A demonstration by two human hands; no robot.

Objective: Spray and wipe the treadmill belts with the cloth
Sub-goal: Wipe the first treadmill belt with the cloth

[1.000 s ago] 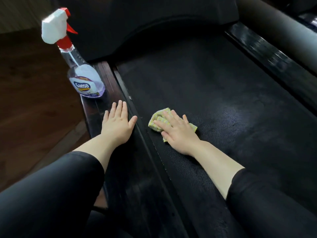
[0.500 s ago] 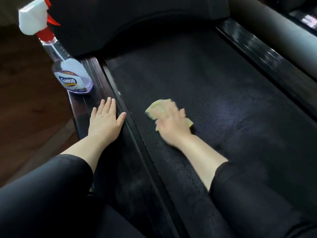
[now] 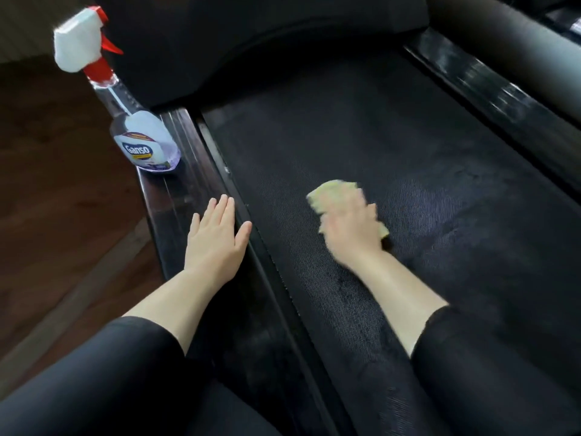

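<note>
Head camera, looking down along a treadmill deck. The right hand (image 3: 352, 228) lies palm-down on a yellow-green cloth (image 3: 327, 193) and presses it against the black textured treadmill belt (image 3: 456, 190), left of the belt's middle. The hand is blurred. Its fingers appear laid flat over the cloth rather than wrapped round it, and finer detail cannot be made out. Cloth edges show beyond the fingertips at upper left and beside the hand at lower right. The left hand (image 3: 217, 243) rests flat on the glossy dark left side rail (image 3: 169, 196), fingers straight and close together, thumb spread toward the belt edge, holding nothing. The two hands are well apart, with the rail's inner edge and a strip of belt between them. A clear spray bottle (image 3: 147, 146) stands upright on the same rail, beyond the left hand and not touching it. It has a white trigger head with red trigger and collar, a label reading "Ganso", and pale purple liquid at the bottom. The black motor hood (image 3: 267, 42) closes the far end of the belt. The right side rail (image 3: 490, 89) runs along the belt's other side, with a grey tube (image 3: 503, 36) just beyond it. Brown wood floor (image 3: 47, 184) lies left of the treadmill. Both forearms are bare below black sleeves (image 3: 110, 372).
</note>
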